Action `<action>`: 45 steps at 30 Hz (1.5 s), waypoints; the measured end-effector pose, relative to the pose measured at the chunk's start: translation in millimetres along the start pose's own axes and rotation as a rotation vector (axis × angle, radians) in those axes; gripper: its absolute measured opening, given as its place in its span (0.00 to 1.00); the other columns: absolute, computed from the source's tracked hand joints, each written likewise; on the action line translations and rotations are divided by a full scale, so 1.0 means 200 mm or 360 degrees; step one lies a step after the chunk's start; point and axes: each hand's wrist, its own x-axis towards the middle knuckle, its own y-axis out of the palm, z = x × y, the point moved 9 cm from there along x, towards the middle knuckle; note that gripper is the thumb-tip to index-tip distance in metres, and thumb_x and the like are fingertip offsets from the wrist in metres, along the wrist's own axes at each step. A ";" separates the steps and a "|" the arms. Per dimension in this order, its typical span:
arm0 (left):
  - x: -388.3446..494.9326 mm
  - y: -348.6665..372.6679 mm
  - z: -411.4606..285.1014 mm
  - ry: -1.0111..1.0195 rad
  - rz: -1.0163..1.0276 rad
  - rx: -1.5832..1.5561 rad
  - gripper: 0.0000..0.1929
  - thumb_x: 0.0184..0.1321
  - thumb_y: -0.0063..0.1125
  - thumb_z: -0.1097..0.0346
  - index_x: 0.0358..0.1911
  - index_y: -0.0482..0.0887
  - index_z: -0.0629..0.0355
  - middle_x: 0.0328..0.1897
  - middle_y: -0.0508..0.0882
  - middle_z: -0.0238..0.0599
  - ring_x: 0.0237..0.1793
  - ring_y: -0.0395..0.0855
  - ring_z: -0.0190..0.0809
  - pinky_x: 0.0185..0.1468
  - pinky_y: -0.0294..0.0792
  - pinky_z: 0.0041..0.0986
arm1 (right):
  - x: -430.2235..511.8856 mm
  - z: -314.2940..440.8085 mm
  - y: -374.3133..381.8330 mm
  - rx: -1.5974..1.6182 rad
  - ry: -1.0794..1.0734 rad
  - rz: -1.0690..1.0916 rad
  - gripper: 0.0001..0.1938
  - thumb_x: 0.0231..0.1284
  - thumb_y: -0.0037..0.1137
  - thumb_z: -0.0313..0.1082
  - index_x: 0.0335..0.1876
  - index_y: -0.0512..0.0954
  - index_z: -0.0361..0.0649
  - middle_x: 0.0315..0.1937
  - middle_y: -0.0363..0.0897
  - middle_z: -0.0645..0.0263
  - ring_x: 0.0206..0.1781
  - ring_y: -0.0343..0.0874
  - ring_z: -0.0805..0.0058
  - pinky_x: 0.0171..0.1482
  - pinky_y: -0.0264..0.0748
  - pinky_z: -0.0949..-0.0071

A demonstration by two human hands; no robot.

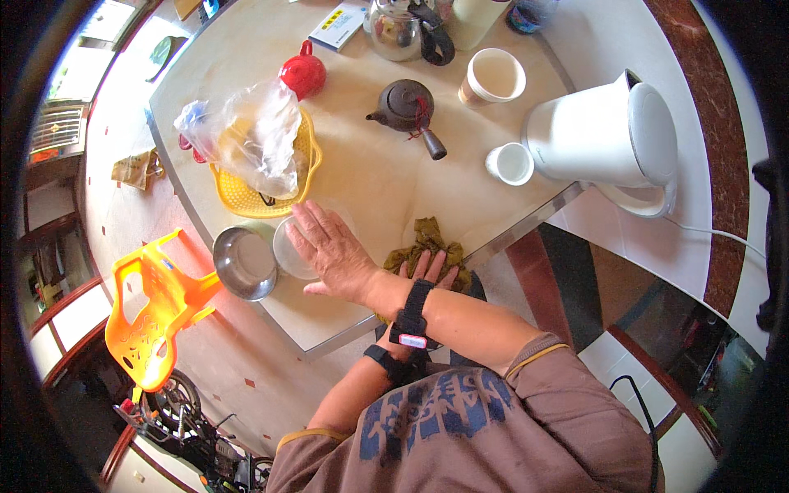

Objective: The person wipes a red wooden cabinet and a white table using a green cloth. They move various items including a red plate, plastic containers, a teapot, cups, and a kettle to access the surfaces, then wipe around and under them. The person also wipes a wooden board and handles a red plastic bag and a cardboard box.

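My forearms cross, the right one above the left. My left hand (429, 266) lies on a bunched olive-brown cloth (426, 233) at the near table edge, its fingers spread over the folds and its back partly hidden by my right forearm. Farther left, my right hand (333, 252) is held flat with fingers apart and holds nothing. Its fingertips overlap a round translucent plastic piece (294, 249), maybe a lid or bowl; whether they touch it is unclear. Beside that, a metal bowl (245, 262) is tipped at the table's left edge, its open side towards me.
Beyond my right hand is a yellow plastic basket (246, 200) with a clear bag (265, 142). A dark side-handled teapot (405, 106), paper cups (510, 164) and a white electric kettle (585, 135) stand farther right. An orange plastic chair (151, 308) is left of the table.
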 end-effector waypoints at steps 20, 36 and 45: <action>0.63 -0.47 0.42 -0.0717 -0.0528 -0.0266 0.25 0.60 0.51 0.63 0.64 0.70 0.49 0.74 0.60 0.45 0.75 0.51 0.57 0.66 0.49 0.66 | -0.18 -1.10 -0.58 0.0584 0.1301 -0.0434 0.20 0.65 0.52 0.41 0.54 0.70 0.33 0.42 0.80 0.44 0.45 0.80 0.48 0.48 0.74 0.60; 1.24 -0.81 0.89 -0.0764 -0.0733 -0.0038 0.29 0.56 0.55 0.58 0.65 0.69 0.38 0.75 0.60 0.39 0.75 0.51 0.53 0.67 0.50 0.66 | -0.45 -0.73 -0.85 0.1316 0.1150 -0.0567 0.21 0.68 0.51 0.38 0.60 0.68 0.32 0.41 0.81 0.55 0.44 0.79 0.70 0.49 0.74 0.70; 0.79 -0.54 0.40 -0.0097 -0.0783 -0.0166 0.23 0.56 0.53 0.55 0.58 0.77 0.46 0.64 0.74 0.36 0.70 0.61 0.45 0.69 0.47 0.56 | -0.33 -0.87 -0.70 0.1191 0.1205 -0.0610 0.16 0.68 0.51 0.36 0.54 0.71 0.34 0.28 0.69 0.75 0.28 0.65 0.88 0.30 0.63 0.84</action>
